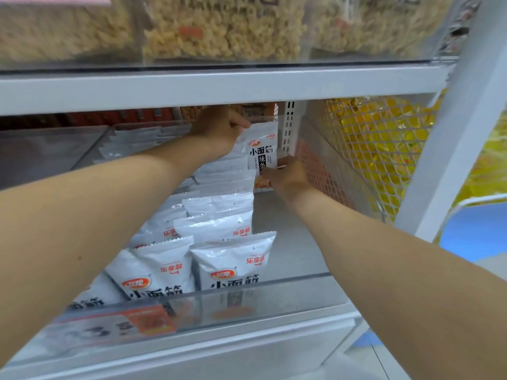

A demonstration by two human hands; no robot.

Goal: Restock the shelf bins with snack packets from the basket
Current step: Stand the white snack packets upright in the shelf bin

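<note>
A white snack packet (262, 148) with black Chinese lettering stands upright at the back of a clear shelf bin (274, 296). My left hand (219, 127) pinches its top edge. My right hand (288, 178) grips its lower end, fingers curled around the bottom. Several identical white packets (219, 229) stand in rows along the left and middle of the bin, up to its front wall. The bin's floor to the right of the rows is bare. No basket is in view.
A grey shelf board (219, 86) hangs low over the bin, with pasta bags (225, 28) above it. A white mesh side panel (370, 149) and an upright post (450, 149) close the right side, yellow packets behind them. Another clear bin (49, 149) lies left.
</note>
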